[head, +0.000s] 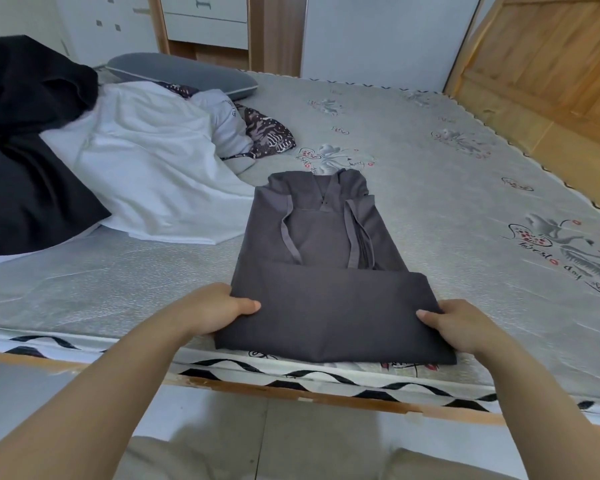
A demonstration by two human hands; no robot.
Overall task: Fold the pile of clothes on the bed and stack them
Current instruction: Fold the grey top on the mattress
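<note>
A dark grey garment (326, 271) lies flat on the near part of the bed (465, 174), its collar pointing away and its lower part doubled up over the middle. The near edge hangs just at the side of the mattress. The left hand (215, 310) grips the folded edge on the left side, thumb lying on top of the cloth and the fingers tucked out of sight beneath. The right hand (454, 323) holds the opposite side the same way, thumb on top, fingers under the fold.

To the left, close to the garment's far left corner and just about touching it, spreads a rumpled white sheet or shirt (146, 168); I cannot tell which. On top of that, further left, sits a heap of black clothing (25, 143). Behind the white cloth a pale grey piece (227, 128) and a brown patterned piece (271, 133) are bunched together, and past them a grey pillow (184, 74) rests near the head of the bed. The mattress cover carries a printed flower pattern. White drawers (205, 19) and a wooden panel (551, 57) stand beyond.
</note>
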